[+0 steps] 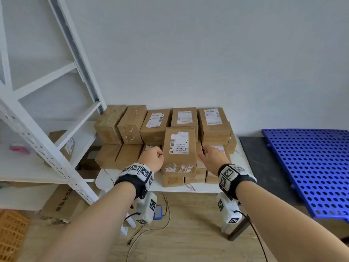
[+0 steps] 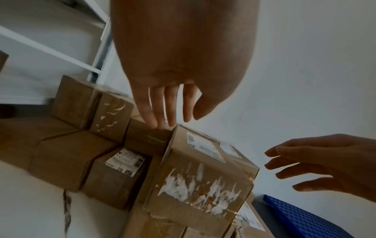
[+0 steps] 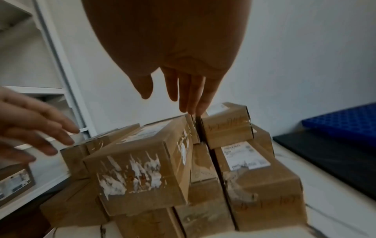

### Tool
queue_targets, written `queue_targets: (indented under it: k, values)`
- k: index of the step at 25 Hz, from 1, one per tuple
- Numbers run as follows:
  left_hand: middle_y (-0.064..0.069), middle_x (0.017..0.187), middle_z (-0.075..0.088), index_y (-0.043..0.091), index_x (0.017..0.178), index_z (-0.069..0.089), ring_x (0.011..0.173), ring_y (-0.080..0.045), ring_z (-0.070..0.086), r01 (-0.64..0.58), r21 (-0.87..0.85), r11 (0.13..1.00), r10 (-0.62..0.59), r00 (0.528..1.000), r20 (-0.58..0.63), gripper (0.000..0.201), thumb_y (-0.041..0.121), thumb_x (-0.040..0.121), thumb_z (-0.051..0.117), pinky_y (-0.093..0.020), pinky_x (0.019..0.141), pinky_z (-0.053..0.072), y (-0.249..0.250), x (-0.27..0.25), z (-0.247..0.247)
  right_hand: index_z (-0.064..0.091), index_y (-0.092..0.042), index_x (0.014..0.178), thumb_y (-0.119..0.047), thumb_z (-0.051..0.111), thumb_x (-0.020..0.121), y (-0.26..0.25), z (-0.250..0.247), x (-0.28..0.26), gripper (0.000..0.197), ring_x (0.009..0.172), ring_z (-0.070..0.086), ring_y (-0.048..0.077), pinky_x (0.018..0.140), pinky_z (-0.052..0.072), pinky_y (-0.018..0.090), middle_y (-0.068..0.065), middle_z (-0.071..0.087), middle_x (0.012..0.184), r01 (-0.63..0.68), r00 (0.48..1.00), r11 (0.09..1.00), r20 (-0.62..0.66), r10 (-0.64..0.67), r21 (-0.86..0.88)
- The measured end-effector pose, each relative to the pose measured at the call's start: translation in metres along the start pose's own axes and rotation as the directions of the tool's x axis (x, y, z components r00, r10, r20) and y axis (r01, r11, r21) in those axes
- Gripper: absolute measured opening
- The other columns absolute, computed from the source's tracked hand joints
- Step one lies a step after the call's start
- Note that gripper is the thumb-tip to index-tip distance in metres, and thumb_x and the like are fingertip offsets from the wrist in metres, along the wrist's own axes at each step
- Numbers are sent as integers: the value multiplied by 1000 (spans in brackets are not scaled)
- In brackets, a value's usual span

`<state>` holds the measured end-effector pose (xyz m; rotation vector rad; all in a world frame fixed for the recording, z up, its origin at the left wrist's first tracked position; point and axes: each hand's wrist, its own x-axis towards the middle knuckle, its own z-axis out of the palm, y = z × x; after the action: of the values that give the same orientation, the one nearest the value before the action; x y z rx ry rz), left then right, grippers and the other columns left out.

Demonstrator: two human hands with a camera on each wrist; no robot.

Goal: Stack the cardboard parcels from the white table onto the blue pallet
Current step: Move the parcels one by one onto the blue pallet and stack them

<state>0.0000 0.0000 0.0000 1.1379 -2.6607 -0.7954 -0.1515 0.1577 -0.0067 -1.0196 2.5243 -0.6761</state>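
Several cardboard parcels are stacked two high on the white table point(image 1: 200, 187). One front parcel point(image 1: 179, 148) with a white label and torn tape on its near end lies on top of the lower row. My left hand point(image 1: 154, 156) is at its left side and my right hand point(image 1: 209, 156) at its right side. In the left wrist view the left fingers point(image 2: 162, 109) hang straight just above the parcel point(image 2: 205, 177). The right fingers point(image 3: 189, 96) reach down by the gap beside the parcel point(image 3: 142, 165). Neither hand grips it. The blue pallet point(image 1: 309, 167) lies at the right.
A white metal shelf rack point(image 1: 37, 129) stands at the left, with boxes on its shelves. A dark mat point(image 1: 262, 161) lies between table and pallet. An orange crate point(image 1: 11, 237) and a flattened carton point(image 1: 58, 205) are on the wooden floor; cables point(image 1: 149, 229) run under the table.
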Motion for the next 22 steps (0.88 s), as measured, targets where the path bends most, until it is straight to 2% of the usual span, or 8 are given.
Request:
queue_targets:
  k: [3, 6, 9, 12, 15, 18, 20, 22]
  values:
    - [-7, 133, 55, 13, 133, 49, 122, -22, 52, 61, -142, 988, -37, 985, 168, 38, 22, 97, 48, -30, 97, 40, -19, 21, 14, 39, -13, 140, -37, 45, 97, -1, 23, 23, 50, 120, 53, 26, 98, 45, 37, 10, 53, 136, -129, 991, 981, 46, 124, 146]
    - [-11, 141, 47, 14, 141, 40, 131, -23, 44, 106, -336, 936, -24, 970, 240, 47, 18, 96, 51, -32, 102, 38, -32, 38, 25, 36, -14, 142, -31, 50, 96, -1, 40, 40, 51, 121, 53, 26, 102, 44, 40, 9, 50, 139, -238, 971, 924, 105, 216, 301]
    - [-11, 147, 40, 18, 146, 32, 136, -23, 38, 193, -523, 830, -50, 960, 274, 60, 5, 92, 55, -40, 106, 40, -39, 52, 29, 34, -13, 144, -22, 50, 96, -1, 48, 50, 51, 114, 56, 25, 96, 48, 35, 10, 54, 134, -276, 961, 850, 127, 245, 449]
    - [-6, 150, 37, 23, 145, 33, 133, -24, 41, 325, -650, 687, -99, 928, 359, 63, 0, 91, 55, -43, 102, 44, -43, 59, 31, 34, -14, 144, -12, 49, 96, -1, 50, 52, 50, 103, 57, 21, 89, 49, 31, 11, 57, 129, -311, 950, 764, 158, 270, 565]
    - [-1, 149, 40, 26, 143, 36, 126, -22, 48, 382, -692, 613, -108, 908, 405, 64, -2, 89, 56, -43, 98, 46, -47, 63, 35, 34, -15, 144, -3, 49, 95, 0, 50, 52, 53, 92, 58, 16, 82, 49, 29, 5, 60, 113, -347, 935, 670, 191, 298, 656]
    - [0, 146, 44, 27, 141, 41, 123, -22, 51, 408, -716, 567, -119, 900, 419, 65, -4, 87, 58, -47, 100, 46, -51, 58, 37, 34, -15, 144, 3, 50, 93, 4, 49, 48, 56, 93, 58, 18, 90, 51, 36, -4, 58, 95, -376, 924, 616, 231, 305, 692]
    - [0, 145, 45, 26, 140, 42, 122, -22, 52, 412, -730, 546, -119, 900, 419, 66, -6, 85, 59, -48, 99, 46, -48, 50, 37, 36, -15, 143, 6, 50, 91, 9, 44, 40, 58, 100, 56, 21, 94, 50, 38, -3, 58, 97, -388, 920, 590, 257, 296, 709]
    - [0, 143, 48, 24, 140, 42, 118, -21, 54, 404, -743, 533, -106, 903, 416, 67, -9, 84, 59, -45, 97, 47, -39, 39, 36, 37, -16, 143, 9, 51, 89, 18, 38, 31, 61, 105, 57, 24, 95, 50, 40, 6, 59, 113, -387, 921, 562, 274, 278, 731]
